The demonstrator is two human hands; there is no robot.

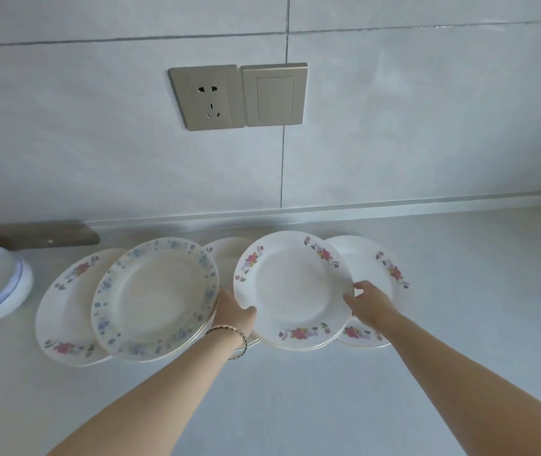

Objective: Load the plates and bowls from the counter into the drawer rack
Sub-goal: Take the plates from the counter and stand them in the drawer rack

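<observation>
Clasping plate (292, 291) between opposing fingers (361, 287)

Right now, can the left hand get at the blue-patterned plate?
Probably yes: the left hand lies right beside the blue-patterned plate, nothing between, but it grips the middle pink-flowered plate and must release it first.

View: head, single | From: above the near tabletop (295, 406) edge | Facing: forward-down toward tiled wall (98, 143) | Range: arm's reach | Overlap: none
</observation>
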